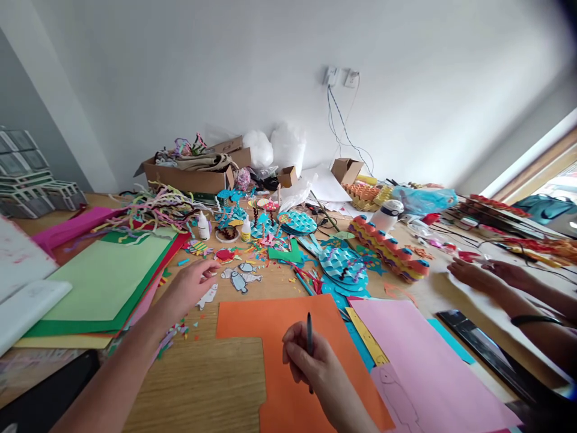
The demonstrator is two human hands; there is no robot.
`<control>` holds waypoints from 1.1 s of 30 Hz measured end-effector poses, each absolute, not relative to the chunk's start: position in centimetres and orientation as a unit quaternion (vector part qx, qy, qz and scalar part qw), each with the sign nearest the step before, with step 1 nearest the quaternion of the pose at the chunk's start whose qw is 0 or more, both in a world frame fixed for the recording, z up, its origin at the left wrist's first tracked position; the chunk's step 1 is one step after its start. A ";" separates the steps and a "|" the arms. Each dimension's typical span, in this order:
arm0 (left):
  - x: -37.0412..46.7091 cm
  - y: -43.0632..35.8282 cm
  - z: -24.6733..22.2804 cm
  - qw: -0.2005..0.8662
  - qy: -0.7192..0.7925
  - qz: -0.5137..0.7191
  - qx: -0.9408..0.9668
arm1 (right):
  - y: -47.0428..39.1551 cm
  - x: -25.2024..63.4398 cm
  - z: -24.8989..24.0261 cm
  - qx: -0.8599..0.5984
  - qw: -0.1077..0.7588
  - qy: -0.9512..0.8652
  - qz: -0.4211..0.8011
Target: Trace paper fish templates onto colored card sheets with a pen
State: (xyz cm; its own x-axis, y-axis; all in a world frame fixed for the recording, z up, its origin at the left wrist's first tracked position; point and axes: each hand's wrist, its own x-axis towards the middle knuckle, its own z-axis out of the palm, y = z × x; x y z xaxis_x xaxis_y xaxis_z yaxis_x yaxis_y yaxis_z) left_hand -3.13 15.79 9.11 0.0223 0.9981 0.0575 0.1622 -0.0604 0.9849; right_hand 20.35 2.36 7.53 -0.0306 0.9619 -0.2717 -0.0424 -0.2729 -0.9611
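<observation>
My right hand (311, 358) is closed round a dark pen (309, 329), which stands nearly upright above an orange paper sheet (293, 319) with a piece cut out of its left side. My left hand (195, 284) is over the table, its fingers loosely bent and apart, with nothing visible in them. Just beside its fingertips lie small grey and white paper fish (238, 281), and a white paper fish (208, 296) is partly below the hand. A pink sheet (419, 355) lies right of the orange one; a fish outline is drawn on pink paper at its lower left.
Stacked coloured paper (108, 276) lies left, near a black phone-like object (54, 391). Glue bottles (204, 227), woven blue paper fish (342, 264) and a painted egg-carton strip (387, 249) stand farther back. At right, another person's hands (478, 276) work near a dark, glossy flat object (478, 343).
</observation>
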 end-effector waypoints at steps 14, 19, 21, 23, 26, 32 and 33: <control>1.1 22.2 3.8 0.311 0.462 0.211 0.803 | 0.2 21.6 3.5 -0.579 0.366 -0.458 0.567; 1.2 22.4 5.0 0.261 0.459 0.144 0.837 | 0.1 21.6 3.0 -0.587 0.349 -0.467 0.562; 1.3 22.4 5.3 0.248 0.457 0.132 0.844 | 0.0 21.7 2.8 -0.588 0.348 -0.477 0.554; 1.3 22.3 5.6 0.245 0.454 0.120 0.848 | -0.1 21.8 2.4 -0.586 0.347 -0.486 0.547; 1.2 21.9 6.2 0.260 0.448 0.105 0.849 | -0.3 22.1 2.2 -0.587 0.346 -0.487 0.547; 0.9 19.0 8.9 0.344 0.395 0.102 0.846 | 1.0 22.5 4.7 -0.608 0.385 -0.472 0.510; 0.9 18.2 9.2 0.360 0.384 0.099 0.844 | 1.6 22.3 5.4 -0.615 0.395 -0.470 0.494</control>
